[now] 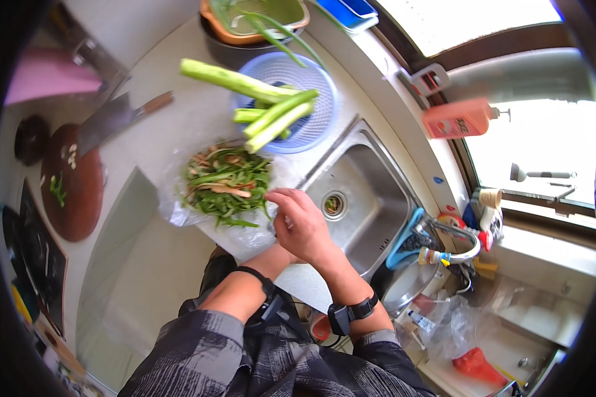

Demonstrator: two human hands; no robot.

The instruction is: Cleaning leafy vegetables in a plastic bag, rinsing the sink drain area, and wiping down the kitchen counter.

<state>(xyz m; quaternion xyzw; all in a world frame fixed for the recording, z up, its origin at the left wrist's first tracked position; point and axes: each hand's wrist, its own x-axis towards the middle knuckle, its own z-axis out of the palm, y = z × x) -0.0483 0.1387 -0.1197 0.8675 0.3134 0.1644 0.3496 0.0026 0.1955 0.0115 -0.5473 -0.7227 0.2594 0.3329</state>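
Note:
My right hand (303,221) is over the counter's edge by the sink, fingers bent, its fingertips close to a heap of green and brown vegetable peelings (226,191). Whether anything is pinched in it I cannot tell. My left hand (284,255) crosses underneath, mostly hidden by the right one. The peelings lie on a clear plastic bag (176,211). Beyond them, several peeled light-green vegetable stalks (278,116) rest across a blue plastic colander (323,94), one long stalk (218,77) jutting out to the left.
To the right is a steel sink (377,208) with green scraps in its drain (333,204) and a faucet (469,253). A cleaver (109,121) overlaps a round wooden chopping board (74,198) on the left. An orange basket (223,32) with scallions stands behind. A pink pump bottle (457,119) is by the window.

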